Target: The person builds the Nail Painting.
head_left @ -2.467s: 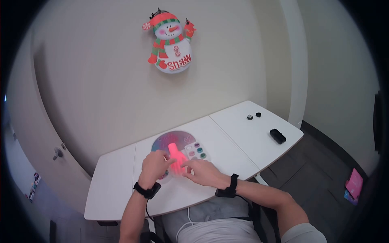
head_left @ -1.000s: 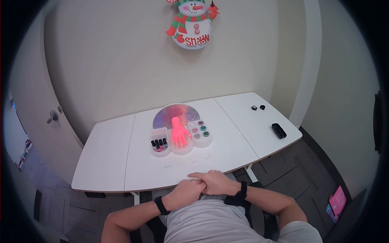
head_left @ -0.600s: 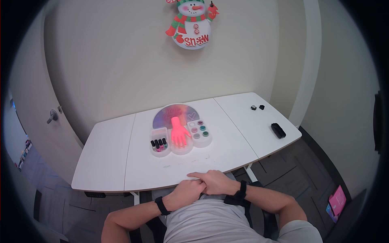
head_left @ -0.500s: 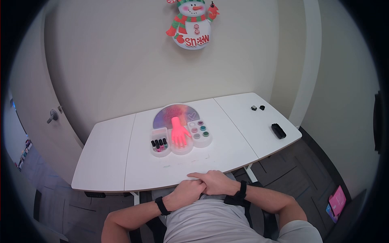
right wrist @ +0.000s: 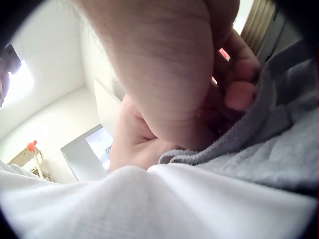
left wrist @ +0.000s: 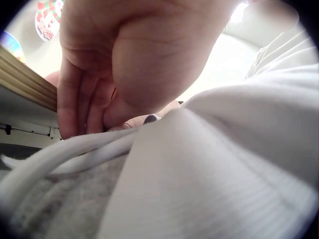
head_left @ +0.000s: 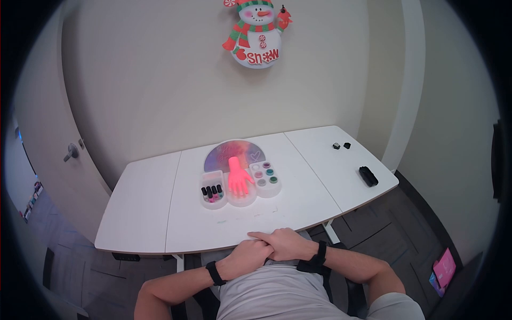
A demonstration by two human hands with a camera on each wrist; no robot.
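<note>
My left hand (head_left: 247, 257) and right hand (head_left: 289, 245) rest together at the lap, just in front of the table edge, and hold nothing. The right hand's index finger points left across the left hand; its other fingers are partly hidden. Loosely bent fingers of the left hand (left wrist: 89, 94) hang by the grey trousers (left wrist: 75, 204) in the left wrist view. Beyond both hands, a pink model hand (head_left: 238, 178) lies fingers-forward on a white display tray (head_left: 242, 202). Several black-capped nail polish bottles (head_left: 212, 191) fill its left compartment, and small coloured pots (head_left: 270, 172) sit on its right side.
The white table (head_left: 309, 197) shows faint coloured marks (head_left: 248, 216) before the tray. A black case (head_left: 368, 176) and two small dark objects (head_left: 341, 145) lie at its right end. Behind it, a snowman sign (head_left: 258, 40) hangs on the wall; a door (head_left: 74, 133) is left.
Both hands have drawn back from the pink model hand on the tray to the lap. Since about a second ago they have stayed still; the head view has shifted slightly.
</note>
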